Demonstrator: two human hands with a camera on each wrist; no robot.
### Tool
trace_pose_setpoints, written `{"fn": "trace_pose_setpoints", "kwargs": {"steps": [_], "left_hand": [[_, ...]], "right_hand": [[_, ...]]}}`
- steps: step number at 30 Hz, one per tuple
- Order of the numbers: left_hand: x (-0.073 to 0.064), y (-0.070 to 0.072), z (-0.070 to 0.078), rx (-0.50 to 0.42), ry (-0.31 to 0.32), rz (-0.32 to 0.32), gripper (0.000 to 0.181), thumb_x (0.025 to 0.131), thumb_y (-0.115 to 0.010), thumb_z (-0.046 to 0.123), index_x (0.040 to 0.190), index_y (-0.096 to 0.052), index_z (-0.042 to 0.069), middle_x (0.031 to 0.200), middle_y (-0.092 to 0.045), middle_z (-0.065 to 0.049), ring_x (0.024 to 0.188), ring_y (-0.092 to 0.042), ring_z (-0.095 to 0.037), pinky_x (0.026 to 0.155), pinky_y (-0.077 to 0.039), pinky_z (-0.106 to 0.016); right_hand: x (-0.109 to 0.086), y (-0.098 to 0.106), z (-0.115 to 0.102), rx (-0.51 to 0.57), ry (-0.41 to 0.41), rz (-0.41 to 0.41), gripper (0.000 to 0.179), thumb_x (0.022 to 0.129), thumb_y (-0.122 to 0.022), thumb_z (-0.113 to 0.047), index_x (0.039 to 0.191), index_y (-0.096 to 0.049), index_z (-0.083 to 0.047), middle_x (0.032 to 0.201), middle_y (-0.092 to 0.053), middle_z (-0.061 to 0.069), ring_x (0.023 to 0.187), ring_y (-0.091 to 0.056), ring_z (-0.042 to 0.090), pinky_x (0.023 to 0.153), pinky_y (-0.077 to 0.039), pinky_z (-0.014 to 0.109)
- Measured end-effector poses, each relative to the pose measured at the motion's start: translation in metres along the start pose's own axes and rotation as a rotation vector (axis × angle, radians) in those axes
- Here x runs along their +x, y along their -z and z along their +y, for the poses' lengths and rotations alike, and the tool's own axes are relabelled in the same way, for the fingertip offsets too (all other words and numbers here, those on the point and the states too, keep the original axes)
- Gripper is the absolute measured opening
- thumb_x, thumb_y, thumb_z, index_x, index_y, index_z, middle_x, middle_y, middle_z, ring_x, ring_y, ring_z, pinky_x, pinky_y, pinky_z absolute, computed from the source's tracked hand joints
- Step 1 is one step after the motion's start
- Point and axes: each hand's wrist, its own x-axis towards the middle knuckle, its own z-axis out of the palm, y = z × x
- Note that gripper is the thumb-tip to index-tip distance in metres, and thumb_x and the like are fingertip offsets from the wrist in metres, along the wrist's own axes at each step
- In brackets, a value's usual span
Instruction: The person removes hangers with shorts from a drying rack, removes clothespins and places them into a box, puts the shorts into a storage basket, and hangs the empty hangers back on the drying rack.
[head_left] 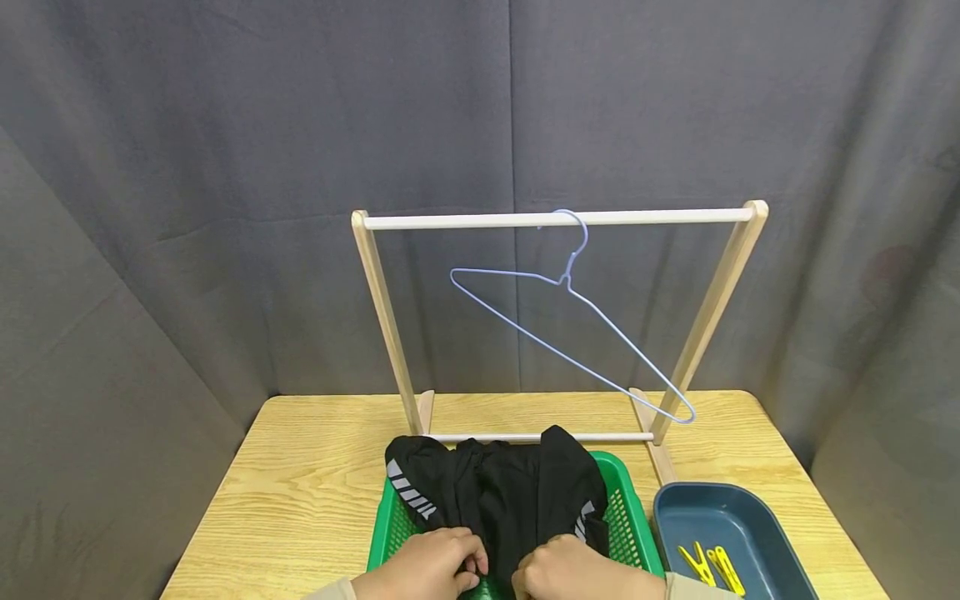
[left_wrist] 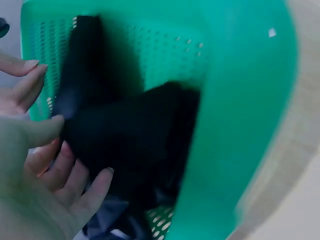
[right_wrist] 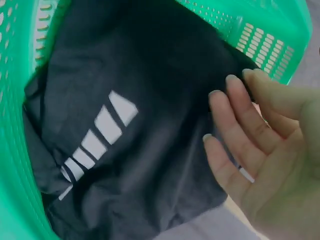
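Note:
A black garment (head_left: 498, 492) with pale slanted stripes lies bunched in a green perforated basket (head_left: 633, 517), its top part draped over the far rim. My left hand (head_left: 435, 562) pinches the cloth near the front of the basket, thumb against the fabric edge in the left wrist view. Close beside it, my right hand (head_left: 573, 571) holds another part of the garment between thumb and fingertips, its other fingers loosely bent in the right wrist view. A row of white stripes (right_wrist: 95, 140) shows on the cloth near that hand.
Behind the basket stands a wooden rack (head_left: 708, 321) with a white top bar (head_left: 465, 222). A light blue hanger (head_left: 525, 333) hangs askew from that bar. At the right, a dark blue tray (head_left: 757, 521) holds yellow clothespins (head_left: 723, 567). Grey curtains surround the wooden table (head_left: 262, 483).

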Motion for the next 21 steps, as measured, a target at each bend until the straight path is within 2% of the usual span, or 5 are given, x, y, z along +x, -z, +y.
{"fn": "trace_pose_setpoints", "kwargs": {"steps": [4, 8, 12, 17, 21], "left_hand": [[0.005, 0.016, 0.001, 0.012, -0.001, 0.069, 0.008, 0.093, -0.071, 0.015, 0.093, -0.068, 0.023, 0.085, -0.056, 0.020, 0.075, -0.052, 0.005, 0.063, -0.045, -0.019], [0.015, 0.033, -0.003, 0.006, 0.022, 0.136, 0.009, 0.094, -0.069, 0.014, 0.098, -0.069, 0.022, 0.090, -0.059, 0.017, 0.079, -0.055, 0.001, 0.066, -0.047, -0.022], [0.025, 0.046, -0.010, 0.103, 0.034, 0.209, 0.013, 0.094, -0.069, 0.015, 0.105, -0.069, 0.022, 0.101, -0.064, 0.011, 0.093, -0.060, -0.008, 0.075, -0.050, -0.028], [0.037, 0.051, -0.023, 0.259, 0.035, 0.301, 0.023, 0.093, -0.071, 0.017, 0.116, -0.069, 0.018, 0.116, -0.065, 0.002, 0.107, -0.062, -0.019, 0.084, -0.051, -0.036], [0.045, 0.050, -0.032, 0.305, 0.106, 0.280, 0.036, 0.092, -0.072, 0.023, 0.126, -0.064, 0.012, 0.122, -0.063, -0.005, 0.110, -0.061, -0.025, 0.089, -0.050, -0.041]], "right_hand": [[0.007, 0.016, 0.006, 0.044, -0.096, -0.014, 0.009, 0.088, -0.076, -0.018, 0.084, -0.071, -0.024, 0.079, -0.062, -0.019, 0.065, -0.051, -0.011, 0.059, -0.038, 0.006], [0.016, 0.032, 0.016, 0.030, -0.206, -0.001, 0.008, 0.087, -0.077, -0.019, 0.086, -0.070, -0.024, 0.082, -0.063, -0.018, 0.067, -0.054, -0.008, 0.062, -0.043, 0.012], [0.023, 0.042, 0.030, -0.003, -0.250, 0.051, 0.008, 0.087, -0.077, -0.016, 0.086, -0.071, -0.021, 0.084, -0.066, -0.013, 0.068, -0.058, -0.003, 0.062, -0.046, 0.016], [0.030, 0.039, 0.050, -0.095, -0.271, 0.149, 0.011, 0.086, -0.078, -0.011, 0.090, -0.071, -0.018, 0.089, -0.067, -0.007, 0.075, -0.064, 0.007, 0.067, -0.050, 0.022], [0.033, 0.028, 0.068, -0.153, -0.327, 0.206, 0.019, 0.084, -0.080, -0.010, 0.100, -0.071, -0.015, 0.097, -0.067, -0.003, 0.084, -0.066, 0.014, 0.073, -0.054, 0.031]]}}
